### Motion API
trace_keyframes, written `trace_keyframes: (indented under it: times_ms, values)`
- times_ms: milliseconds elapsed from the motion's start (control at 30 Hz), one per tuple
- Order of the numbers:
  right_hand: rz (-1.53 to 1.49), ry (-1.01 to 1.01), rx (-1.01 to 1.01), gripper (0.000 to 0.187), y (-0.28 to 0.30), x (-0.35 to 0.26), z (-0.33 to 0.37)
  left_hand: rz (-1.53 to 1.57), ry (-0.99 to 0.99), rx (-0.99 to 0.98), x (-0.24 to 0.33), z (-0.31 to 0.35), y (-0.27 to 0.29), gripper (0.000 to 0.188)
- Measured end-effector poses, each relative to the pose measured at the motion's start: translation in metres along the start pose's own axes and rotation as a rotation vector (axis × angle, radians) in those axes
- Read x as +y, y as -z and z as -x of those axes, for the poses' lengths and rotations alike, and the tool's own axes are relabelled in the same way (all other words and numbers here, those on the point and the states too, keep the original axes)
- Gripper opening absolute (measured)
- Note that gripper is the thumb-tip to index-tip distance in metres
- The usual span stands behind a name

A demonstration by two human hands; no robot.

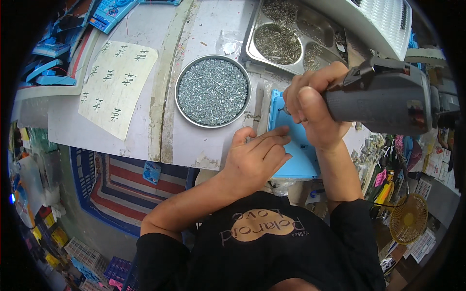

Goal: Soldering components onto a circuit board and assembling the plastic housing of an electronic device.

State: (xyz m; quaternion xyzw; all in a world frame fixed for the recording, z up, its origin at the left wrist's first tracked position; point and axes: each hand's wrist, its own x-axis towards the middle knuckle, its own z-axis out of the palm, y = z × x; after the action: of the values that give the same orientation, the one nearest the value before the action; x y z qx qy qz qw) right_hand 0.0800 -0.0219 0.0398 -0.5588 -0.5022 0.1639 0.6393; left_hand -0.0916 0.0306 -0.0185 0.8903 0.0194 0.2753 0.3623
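The right hand (310,104) is wrapped tight around a grey power screwdriver (383,97). Its tip points down at the top left corner of a flat blue piece (298,150). The tip itself is hidden behind the fingers, so I cannot tell if it touches a screw.

The left hand (255,157) lies flat on the blue piece with its fingers stretched out. It presses the piece down and grips nothing. The blue piece sits at the near edge of the table (213,145), right in front of the person.

Just beyond the left hand stands a round pan (212,91) full of small silver screws. Farther back is a metal tray (279,41) with more small parts in its wells. A sheet of paper (116,85) with writing lies off to the left.

I think a screw is being driven into the blue piece right now. The next move likely needs a new screw from the pan, set straight in a hole, with the piece held very still.
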Motion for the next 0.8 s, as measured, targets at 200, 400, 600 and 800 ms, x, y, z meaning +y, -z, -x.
trace_keyframes:
  times_ms: [200, 400, 600, 800]
  values:
    - [0.007, -0.05, -0.005, 0.019, 0.0, -0.017, -0.002, 0.22, 0.049, 0.021, -0.01, -0.004, 0.008, 0.015]
    - [-0.4, -0.017, -0.088, 0.027, 0.004, -0.07, 0.008, 0.127, 0.087, 0.121, -0.006, -0.004, 0.021, 0.02]
    - [-0.364, -0.04, -0.041, 0.029, -0.003, -0.076, 0.018, 0.103, 0.043, 0.112, -0.003, -0.004, 0.026, 0.02]
    - [-0.319, -0.072, -0.019, 0.031, -0.008, -0.082, 0.025, 0.047, 0.014, 0.076, 0.001, 0.0, 0.03, 0.021]
